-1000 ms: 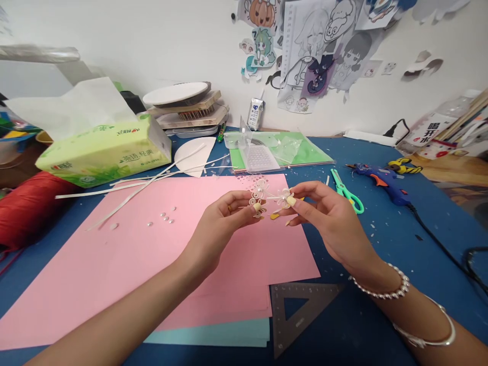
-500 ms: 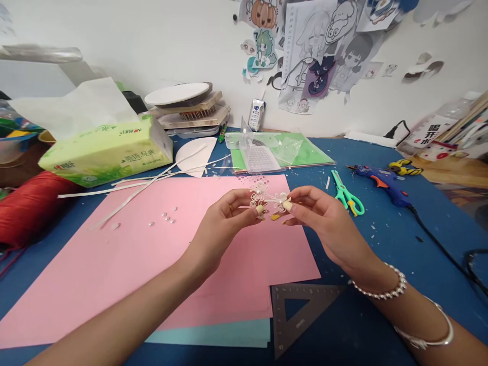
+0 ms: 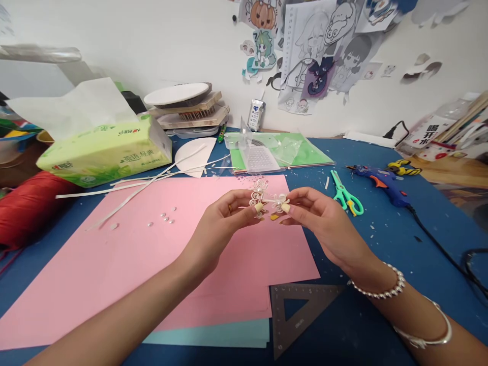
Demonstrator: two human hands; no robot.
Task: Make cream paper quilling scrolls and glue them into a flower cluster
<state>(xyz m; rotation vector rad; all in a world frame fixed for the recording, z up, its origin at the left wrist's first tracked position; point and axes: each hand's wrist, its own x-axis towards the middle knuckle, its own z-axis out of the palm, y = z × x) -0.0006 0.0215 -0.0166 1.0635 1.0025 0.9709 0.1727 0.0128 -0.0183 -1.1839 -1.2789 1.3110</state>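
Your right hand (image 3: 326, 221) has eased slightly toward your left hand (image 3: 219, 226) since a second ago, bringing the right white scroll flower (image 3: 279, 205) closer to the left white scroll flower (image 3: 259, 190). Each hand pinches its own flower, both above the pink paper (image 3: 152, 274). Loose pearl beads (image 3: 165, 217) lie to the left; green scissors (image 3: 347, 195) and blue glue gun (image 3: 385, 184) sit on the surface (image 3: 404, 254) to your right. Yellow item underneath, mostly hidden.
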